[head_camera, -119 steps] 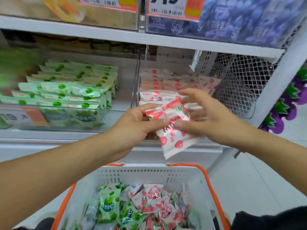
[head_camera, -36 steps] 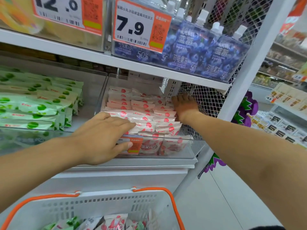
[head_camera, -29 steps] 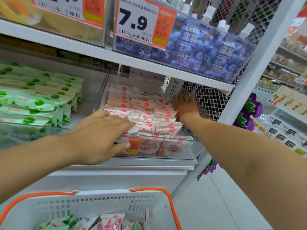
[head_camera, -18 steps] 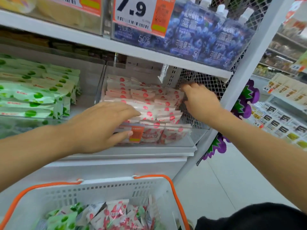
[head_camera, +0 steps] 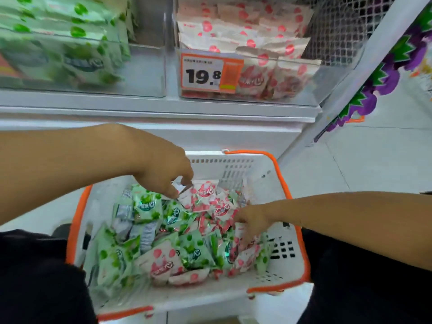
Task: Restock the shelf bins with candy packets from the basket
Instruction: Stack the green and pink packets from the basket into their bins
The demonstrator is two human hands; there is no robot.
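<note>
White basket (head_camera: 236,170) holds mixed packets (head_camera: 187,232). Left hand (head_camera: 161,170) pinches a pink packet (head_camera: 202,195) at the far end; right hand (head_camera: 253,222) reaches among pink ones, its grip unclear. Bins (head_camera: 257,97) sit above.

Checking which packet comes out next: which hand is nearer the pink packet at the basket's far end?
Left. The left hand has its fingertips at the top edge of that pink packet; the right hand reaches in lower and further right.
</note>
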